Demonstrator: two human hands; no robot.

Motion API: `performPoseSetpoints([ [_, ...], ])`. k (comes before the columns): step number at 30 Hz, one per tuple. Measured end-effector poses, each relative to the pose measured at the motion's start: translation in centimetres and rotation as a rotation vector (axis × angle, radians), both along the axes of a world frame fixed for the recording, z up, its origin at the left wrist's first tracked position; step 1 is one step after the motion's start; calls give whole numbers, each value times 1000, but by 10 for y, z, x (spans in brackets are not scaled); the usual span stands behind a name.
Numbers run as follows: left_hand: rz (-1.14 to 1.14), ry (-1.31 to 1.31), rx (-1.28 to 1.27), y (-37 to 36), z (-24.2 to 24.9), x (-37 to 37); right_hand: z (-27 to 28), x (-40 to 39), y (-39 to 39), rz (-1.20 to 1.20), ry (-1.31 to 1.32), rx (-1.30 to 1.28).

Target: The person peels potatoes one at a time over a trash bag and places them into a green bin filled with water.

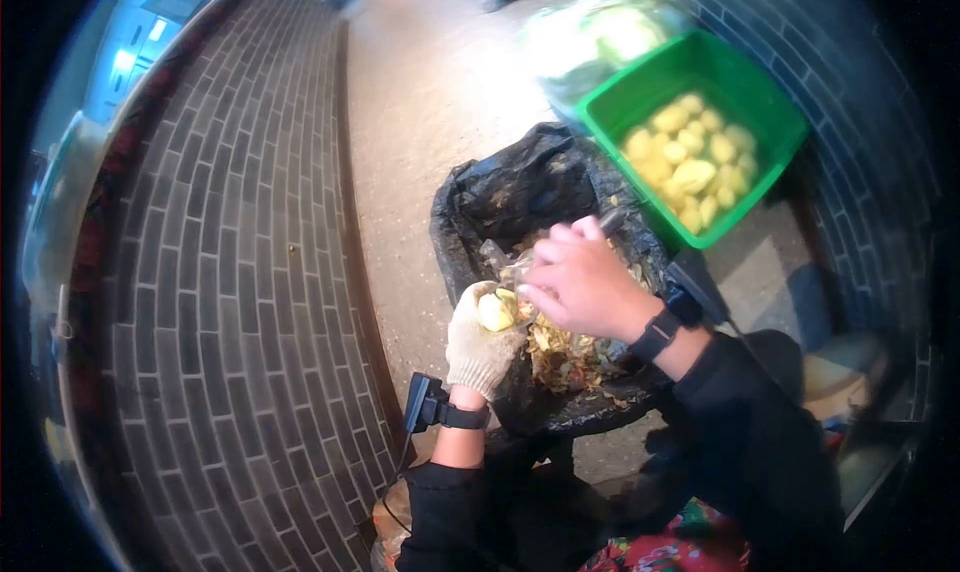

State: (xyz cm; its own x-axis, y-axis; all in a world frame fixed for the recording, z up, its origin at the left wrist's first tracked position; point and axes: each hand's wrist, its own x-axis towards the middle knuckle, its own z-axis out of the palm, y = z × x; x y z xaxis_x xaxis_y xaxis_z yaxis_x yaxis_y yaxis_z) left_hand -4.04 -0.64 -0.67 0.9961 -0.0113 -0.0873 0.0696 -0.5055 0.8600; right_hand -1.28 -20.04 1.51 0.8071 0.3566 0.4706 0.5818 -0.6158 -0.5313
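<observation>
Mid-peel over the black bin bag: gloved left hand cupping a potato, bare right hand pinching a peeler; next, likely another stroke.

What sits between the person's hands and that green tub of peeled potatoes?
In the head view, the black bin bag lies there, its rim and some peelings showing. The gloved left hand holds a potato; the right hand is below the green tub.
</observation>
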Motion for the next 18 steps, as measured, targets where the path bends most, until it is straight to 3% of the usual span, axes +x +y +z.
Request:
performPoseSetpoints([
  [2,33,11,288,-7,4,-3,-4,-2,4,51,-64,-6],
  [5,47,-44,409,-7,1,-5,-11,1,3,37,-72,-27],
  [10,-55,-106,371,-3,8,-3,-20,11,-11,-122,-112,-184],
  [14,64,-199,498,-15,14,-6,-4,-3,3,6,-26,-84],
  [18,34,-262,577,-15,15,-6,-10,0,0,41,-36,-55],
])
